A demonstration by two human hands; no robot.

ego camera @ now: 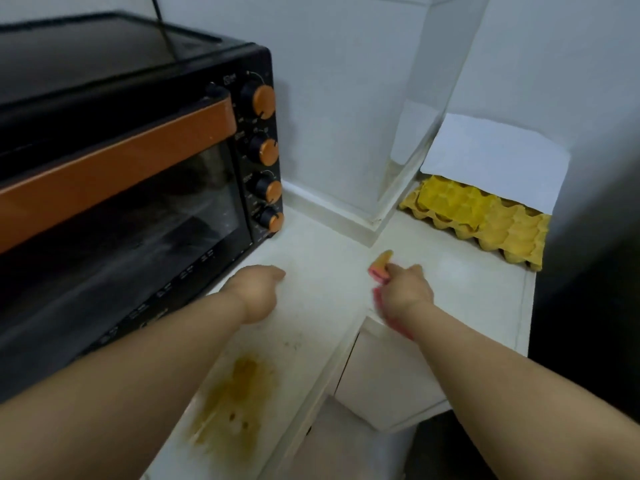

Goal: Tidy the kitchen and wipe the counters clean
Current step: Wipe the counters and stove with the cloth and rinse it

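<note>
- The right hand (pixel 405 292) grips a pink and yellow cloth (pixel 380 268) on the white bench (pixel 322 258).
- The left hand (pixel 258 292) is curled — holding nothing.
- A brown stain (pixel 239 400) sits near the front edge.

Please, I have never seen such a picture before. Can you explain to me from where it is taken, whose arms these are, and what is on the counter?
One camera, worn on a person's head, looks down at their own two arms. The right hand grips a pink and yellow cloth on the white counter. The left hand rests on the counter with its fingers curled, holding nothing that I can see. Nearer the camera is a yellow-brown stain. At left stands a black toaster oven with orange knobs. At back right lie yellow egg trays under a white sheet.
</note>
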